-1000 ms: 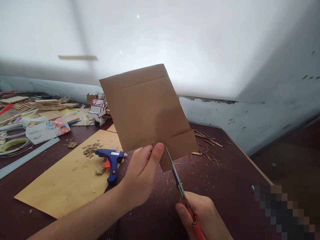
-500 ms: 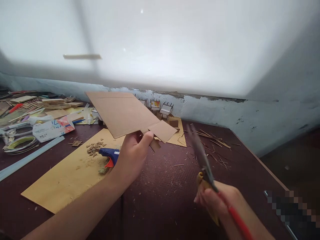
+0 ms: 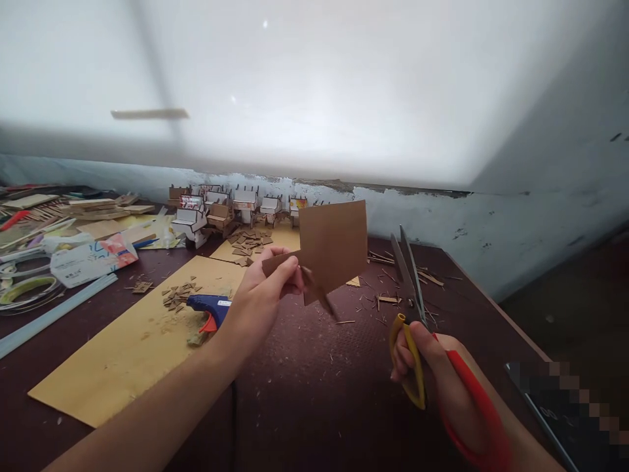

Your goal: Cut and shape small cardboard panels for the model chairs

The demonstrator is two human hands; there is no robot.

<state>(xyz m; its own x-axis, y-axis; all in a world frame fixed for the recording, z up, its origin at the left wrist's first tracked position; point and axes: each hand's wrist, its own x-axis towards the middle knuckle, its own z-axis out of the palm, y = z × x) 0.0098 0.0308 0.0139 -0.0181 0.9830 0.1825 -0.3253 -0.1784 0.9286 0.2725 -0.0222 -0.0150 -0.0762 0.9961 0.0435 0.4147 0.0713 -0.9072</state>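
Pinched between the thumb and fingers of my left hand (image 3: pixel 270 285) is a brown cardboard piece (image 3: pixel 335 249), held up above the dark table with its broad part to the right. Narrower cardboard parts stick out near my fingertips. My right hand (image 3: pixel 437 367) is wrapped round the scissors (image 3: pixel 411 282), which have one yellow and one red handle. Their blades point up and stand slightly apart, to the right of the cardboard and not touching it.
A blue glue gun (image 3: pixel 209 308) and small cardboard bits lie on a yellowish board (image 3: pixel 118 347). Small cardboard models (image 3: pixel 246 204) stand by the wall. Wood strips, a packet (image 3: pixel 93 261) and coils lie left. A phone (image 3: pixel 545 413) is at the right edge.
The cardboard has been turned, its broad part now to the right of my left hand. The scissors are more upright with blades apart. The view has shifted, showing more models at the back.
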